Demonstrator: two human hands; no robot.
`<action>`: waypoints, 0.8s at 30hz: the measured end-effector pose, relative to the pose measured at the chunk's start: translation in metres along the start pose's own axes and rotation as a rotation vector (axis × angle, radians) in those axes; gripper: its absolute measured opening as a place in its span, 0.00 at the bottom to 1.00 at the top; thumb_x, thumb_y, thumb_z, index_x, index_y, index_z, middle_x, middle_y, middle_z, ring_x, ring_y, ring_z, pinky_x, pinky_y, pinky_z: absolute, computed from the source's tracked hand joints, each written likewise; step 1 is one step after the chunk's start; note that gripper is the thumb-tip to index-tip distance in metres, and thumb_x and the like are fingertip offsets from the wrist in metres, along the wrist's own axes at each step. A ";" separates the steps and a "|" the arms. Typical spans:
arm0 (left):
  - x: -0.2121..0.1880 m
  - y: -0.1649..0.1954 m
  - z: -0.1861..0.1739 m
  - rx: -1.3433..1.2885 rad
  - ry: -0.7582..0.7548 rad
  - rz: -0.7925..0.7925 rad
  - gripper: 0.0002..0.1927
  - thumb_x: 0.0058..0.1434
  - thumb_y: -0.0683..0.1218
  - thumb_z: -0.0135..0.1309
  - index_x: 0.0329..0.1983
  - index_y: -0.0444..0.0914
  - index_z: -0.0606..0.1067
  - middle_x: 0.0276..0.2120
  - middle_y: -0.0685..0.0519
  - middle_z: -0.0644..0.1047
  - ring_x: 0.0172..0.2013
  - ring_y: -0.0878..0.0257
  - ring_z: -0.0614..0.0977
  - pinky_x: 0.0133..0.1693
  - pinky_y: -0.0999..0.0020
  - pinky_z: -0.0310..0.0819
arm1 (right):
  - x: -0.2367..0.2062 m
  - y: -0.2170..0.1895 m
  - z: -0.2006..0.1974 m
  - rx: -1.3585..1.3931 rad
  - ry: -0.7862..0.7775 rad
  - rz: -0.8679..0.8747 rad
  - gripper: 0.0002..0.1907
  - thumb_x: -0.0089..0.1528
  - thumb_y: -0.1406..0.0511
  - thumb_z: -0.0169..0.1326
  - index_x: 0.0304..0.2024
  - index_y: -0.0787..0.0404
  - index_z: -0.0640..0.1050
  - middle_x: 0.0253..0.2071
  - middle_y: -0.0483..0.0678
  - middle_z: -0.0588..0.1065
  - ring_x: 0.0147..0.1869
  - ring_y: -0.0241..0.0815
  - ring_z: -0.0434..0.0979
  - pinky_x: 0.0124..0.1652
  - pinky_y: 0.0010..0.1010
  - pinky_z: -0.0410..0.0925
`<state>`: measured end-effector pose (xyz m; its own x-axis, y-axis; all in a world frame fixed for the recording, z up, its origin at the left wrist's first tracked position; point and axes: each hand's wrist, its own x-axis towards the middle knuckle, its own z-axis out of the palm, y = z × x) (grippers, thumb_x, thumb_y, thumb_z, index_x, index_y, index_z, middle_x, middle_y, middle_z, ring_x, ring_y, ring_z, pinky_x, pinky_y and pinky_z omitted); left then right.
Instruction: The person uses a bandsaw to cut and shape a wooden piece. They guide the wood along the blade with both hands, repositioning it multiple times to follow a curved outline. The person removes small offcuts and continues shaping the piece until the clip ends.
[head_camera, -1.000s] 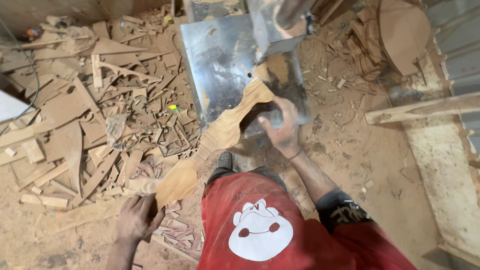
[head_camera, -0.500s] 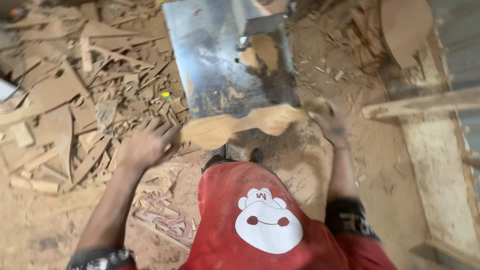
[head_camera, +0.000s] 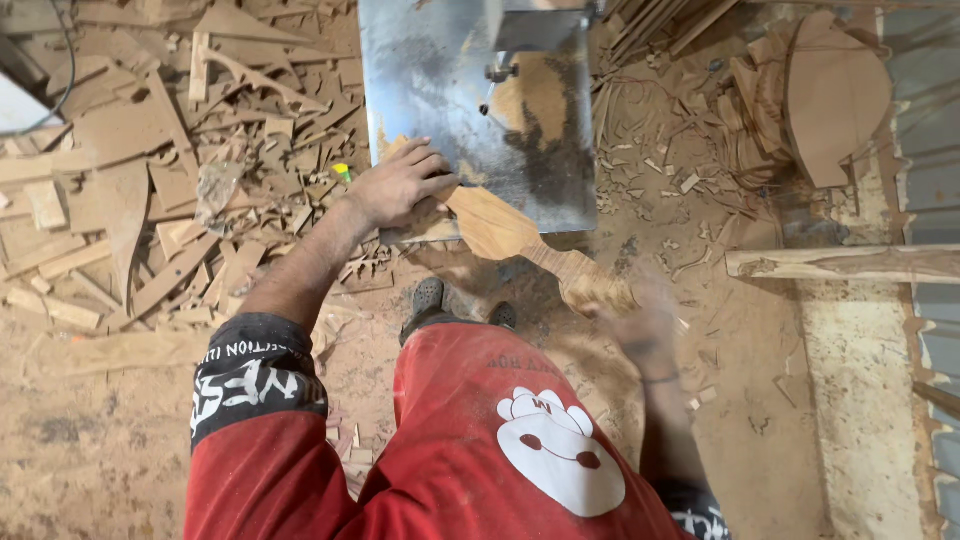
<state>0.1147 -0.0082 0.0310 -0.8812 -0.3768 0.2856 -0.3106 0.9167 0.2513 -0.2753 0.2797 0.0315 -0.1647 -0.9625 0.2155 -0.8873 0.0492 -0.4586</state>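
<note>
Two hands gripped one curvy tan carved wooden piece (head_camera: 520, 235). Left hand (head_camera: 400, 185) fingers pressed flat on its upper end, over the shiny metal saw worktop (head_camera: 430, 70). Right hand (head_camera: 640, 320) blurred at its lower end, grip unclear. Pale wood offcuts (head_camera: 150, 180) littered the sawdust floor (head_camera: 100, 450) to the left.

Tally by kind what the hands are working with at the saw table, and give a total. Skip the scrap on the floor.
Hands: 2, left hand pressing on the workpiece, right hand blurred at its near end
Curved wooden workpiece: 1
Metal saw table: 1
Total: 4
</note>
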 end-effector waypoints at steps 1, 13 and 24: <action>0.001 -0.001 0.003 0.002 0.019 0.016 0.26 0.60 0.53 0.59 0.60 0.40 0.77 0.56 0.46 0.78 0.63 0.50 0.73 0.72 0.49 0.54 | 0.009 -0.020 0.004 0.026 -0.101 -0.081 0.56 0.47 0.48 0.75 0.69 0.64 0.66 0.56 0.60 0.75 0.58 0.59 0.75 0.57 0.48 0.68; 0.035 -0.006 0.049 -0.162 0.549 -0.987 0.18 0.71 0.53 0.56 0.31 0.35 0.76 0.33 0.43 0.79 0.33 0.45 0.80 0.38 0.48 0.75 | 0.000 -0.038 -0.004 -0.309 -0.199 -0.058 0.58 0.44 0.45 0.70 0.73 0.54 0.65 0.53 0.60 0.71 0.52 0.62 0.70 0.53 0.52 0.63; 0.083 -0.016 0.073 0.038 0.457 -0.998 0.18 0.70 0.55 0.52 0.34 0.37 0.75 0.31 0.44 0.80 0.32 0.45 0.81 0.31 0.48 0.75 | -0.008 -0.034 0.006 -0.258 -0.166 0.115 0.59 0.44 0.48 0.69 0.74 0.57 0.64 0.57 0.61 0.71 0.53 0.62 0.71 0.53 0.52 0.63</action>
<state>0.0201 -0.0449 -0.0167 -0.0149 -0.9578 0.2872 -0.8279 0.1729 0.5335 -0.2415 0.2841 0.0398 -0.2161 -0.9761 0.0219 -0.9506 0.2052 -0.2330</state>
